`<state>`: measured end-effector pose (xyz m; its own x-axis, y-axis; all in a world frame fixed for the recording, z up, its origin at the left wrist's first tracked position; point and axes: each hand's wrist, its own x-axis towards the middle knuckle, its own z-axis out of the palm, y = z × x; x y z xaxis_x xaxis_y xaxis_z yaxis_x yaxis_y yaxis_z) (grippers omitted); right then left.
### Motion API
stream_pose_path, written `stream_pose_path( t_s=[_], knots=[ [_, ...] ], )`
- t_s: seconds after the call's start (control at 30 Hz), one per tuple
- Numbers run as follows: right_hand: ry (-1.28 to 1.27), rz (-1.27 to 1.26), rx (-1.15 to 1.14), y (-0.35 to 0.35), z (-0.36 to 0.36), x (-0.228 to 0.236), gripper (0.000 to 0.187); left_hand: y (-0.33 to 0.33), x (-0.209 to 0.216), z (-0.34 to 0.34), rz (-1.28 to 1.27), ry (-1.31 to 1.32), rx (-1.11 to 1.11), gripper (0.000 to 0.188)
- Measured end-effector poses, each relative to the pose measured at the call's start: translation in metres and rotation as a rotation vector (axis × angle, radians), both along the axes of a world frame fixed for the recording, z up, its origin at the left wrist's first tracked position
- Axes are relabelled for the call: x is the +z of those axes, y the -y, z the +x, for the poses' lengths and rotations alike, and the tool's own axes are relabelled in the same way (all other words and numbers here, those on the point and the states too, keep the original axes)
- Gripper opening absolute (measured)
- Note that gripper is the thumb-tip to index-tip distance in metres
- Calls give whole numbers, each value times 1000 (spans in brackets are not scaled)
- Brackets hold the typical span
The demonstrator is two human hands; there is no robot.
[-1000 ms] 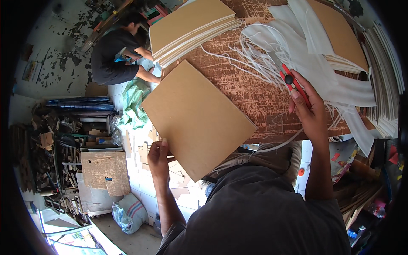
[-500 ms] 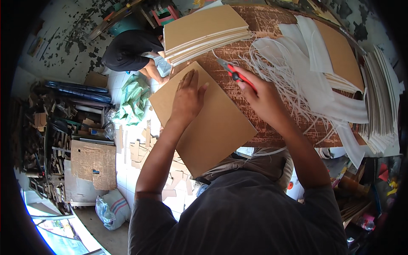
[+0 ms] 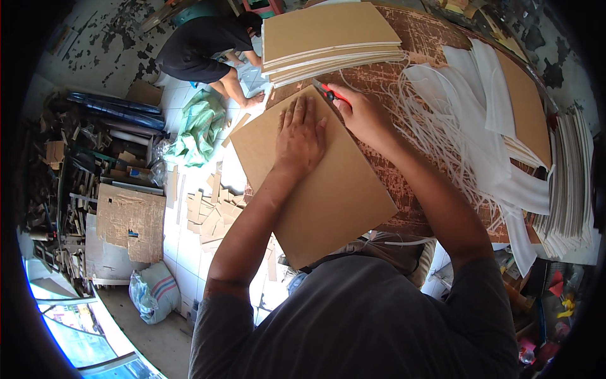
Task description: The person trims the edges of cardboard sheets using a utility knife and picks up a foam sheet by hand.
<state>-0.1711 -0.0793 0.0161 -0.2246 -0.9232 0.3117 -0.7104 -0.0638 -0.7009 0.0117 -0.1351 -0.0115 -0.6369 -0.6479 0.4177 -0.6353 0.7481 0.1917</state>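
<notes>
A brown board [image 3: 334, 196] lies turned at an angle on the worn reddish-brown table [image 3: 410, 218], its near left part jutting past the edge. My left hand [image 3: 300, 142] presses flat on its upper part, fingers stretched out. In my right hand [image 3: 366, 117] is a red and black utility knife [image 3: 334, 95], the fingers wrapped round its handle. The blade end is at the board's far corner; whether it touches the edge cannot be made out. Thin white strips [image 3: 429, 120] lie in a tangle to the right of my right hand.
Stacked brown boards [image 3: 331, 28] stand at the table's far side. White foam sheets [image 3: 467, 120] and another stack [image 3: 571, 183] are on the right. At far left a person [image 3: 205, 54] bends near a green plastic sack [image 3: 196, 129]. Cardboard offcuts [image 3: 211, 215] litter the tiled floor.
My right hand has brought the knife left and slightly up to the board's far corner. My left hand and the board appear a little further right as the view has shifted.
</notes>
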Motion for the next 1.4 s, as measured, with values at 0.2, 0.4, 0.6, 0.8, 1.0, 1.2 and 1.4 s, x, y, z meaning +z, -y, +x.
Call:
stream_pose_path(
  t_s=[0.2,0.4,0.6,0.8,1.0,1.2,1.4],
  knots=[
    [-46,-76,3,0,0,-3,38,-1,4,-1,27,30,2,58],
    [-96,-57,-17,0,3,0,38,-2,5,-1,30,44,6,58],
    [-24,70,11,-3,4,17,40,-1,4,-1,17,48,2,58],
    [-52,84,-33,-5,7,19,39,-2,4,-2,16,35,0,58],
    [-52,1,3,-4,4,15,37,-4,8,-3,66,56,15,61],
    [5,112,43,-5,4,29,40,-3,7,-2,52,56,20,61],
    [-65,109,95,-4,-2,25,41,-4,8,-2,55,60,16,61]
  ],
)
